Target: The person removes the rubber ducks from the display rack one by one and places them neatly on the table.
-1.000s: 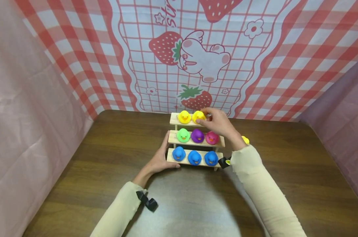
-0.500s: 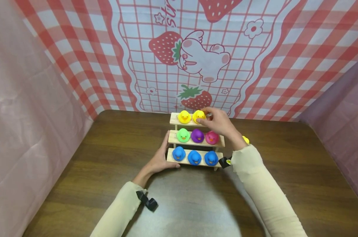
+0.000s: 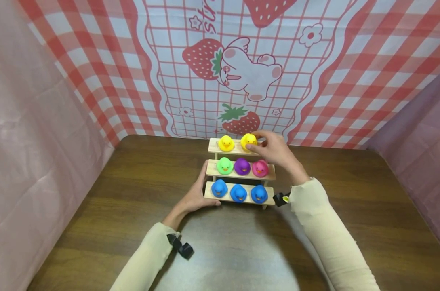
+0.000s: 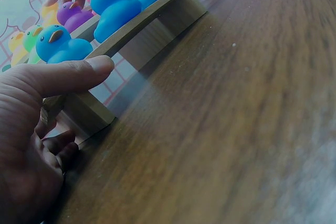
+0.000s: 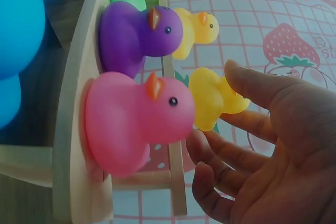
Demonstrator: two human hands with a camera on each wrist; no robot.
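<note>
1. So the right hand (image 3: pixel 276 150) has a yellow duck (image 3: pixel 248 140) pinched between thumb and fingers, at the right part of the top shelf on a three-step wooden stand (image 3: pixel 270 172). Honestly can't tell if the duck's base touches the shelf or sits just off it.
2. The left hand (image 3: pixel 195 197) is clamped on the stand's left end, thumb along the front of the bottom step, fingers round the side.
3. Up top, a second yellow duck (image 3: pixel 226 143) stands left of the pinched one, with a bit of bare shelf between them.
4. Middle step, left to right: green duck (image 3: pixel 225 165), purple duck (image 3: pixel 242 166), pink duck (image 3: pixel 260 168).
5. Bottom step is all blue ducks (image 3: pixel 238 193), three in a row.
6. The whole thing's on a brown wood-grain table (image 3: pixel 369 202), near the back edge, with a red-and-white strawberry cloth (image 3: pixel 132 81) hanging behind.
</note>
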